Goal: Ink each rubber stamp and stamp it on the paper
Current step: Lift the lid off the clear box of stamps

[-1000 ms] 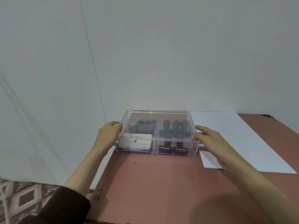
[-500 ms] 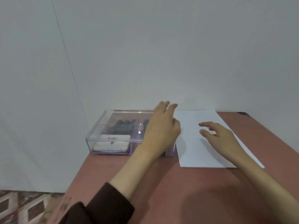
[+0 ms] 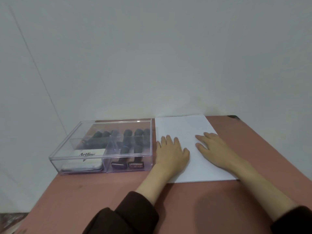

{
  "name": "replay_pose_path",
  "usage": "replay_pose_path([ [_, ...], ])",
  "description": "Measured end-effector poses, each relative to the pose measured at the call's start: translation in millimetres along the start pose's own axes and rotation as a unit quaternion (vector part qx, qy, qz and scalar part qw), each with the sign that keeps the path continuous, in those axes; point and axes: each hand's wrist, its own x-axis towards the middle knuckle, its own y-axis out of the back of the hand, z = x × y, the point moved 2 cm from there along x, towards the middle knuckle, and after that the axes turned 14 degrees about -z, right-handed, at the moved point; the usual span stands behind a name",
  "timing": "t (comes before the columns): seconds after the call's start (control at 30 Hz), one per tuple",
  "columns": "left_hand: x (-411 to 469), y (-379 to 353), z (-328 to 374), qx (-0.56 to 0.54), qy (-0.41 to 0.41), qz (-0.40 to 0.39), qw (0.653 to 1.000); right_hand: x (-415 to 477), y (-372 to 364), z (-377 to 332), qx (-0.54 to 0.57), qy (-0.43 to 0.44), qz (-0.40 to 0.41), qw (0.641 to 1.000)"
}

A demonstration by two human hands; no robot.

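Now, head view: off the clear box [image 3: 81, 168], onto the paper [image 3: 184, 125] along the table's [image 3: 101, 200] far edge: left hand [image 3: 170, 152] and right hand [image 3: 214, 147], both flat, fingers spread, holding nothing. Rubber stamps [image 3: 125, 149] and ink pad [image 3: 84, 161] lidded inside, far left corner. Likely settling sheet; nothing inked yet.

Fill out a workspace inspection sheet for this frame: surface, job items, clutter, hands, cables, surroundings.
Surface: reddish-brown table.
Job's things: white paper lies flat, no marks visible; clear box to its left, lid apparently on, holds dark-handled stamps and a white ink pad.
Clutter: small dark object at the table's far right corner, unidentifiable.
Hands: left hand and right hand rest flat on the paper, fingers straight, holding nothing.
Cables: nothing seen.
Surroundings: white wall behind; patterned floor lower left.
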Motion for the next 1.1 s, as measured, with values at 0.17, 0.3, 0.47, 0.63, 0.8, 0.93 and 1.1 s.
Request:
replay_pose_path([
  [0.17,-15,1,4,0.035,-0.004,0.030,0.999,-15,-1,-2,-0.008,0.002,0.007,1.000],
  [0.3,-33,-1,8,0.056,-0.009,0.042,0.997,-36,-1,-6,-0.008,-0.001,-0.002,1.000],
  [0.47,-57,-6,12,0.067,-0.013,0.057,0.996,-61,-6,-9,-0.010,0.003,0.009,1.000],
  [0.63,-72,-10,15,0.083,-0.017,0.055,0.995,-79,-8,-12,-0.019,-0.004,0.006,1.000],
  [0.8,-72,-2,16,0.101,-0.015,0.037,0.994,-78,-2,-16,-0.037,-0.022,-0.013,0.999],
  [0.93,-66,18,8,0.097,-0.122,0.103,0.982,-64,18,-21,0.001,-0.055,-0.077,0.996],
  [1.1,-73,74,-69,0.004,-0.067,0.283,0.957,-43,43,-70,0.191,0.008,0.002,0.982],
])
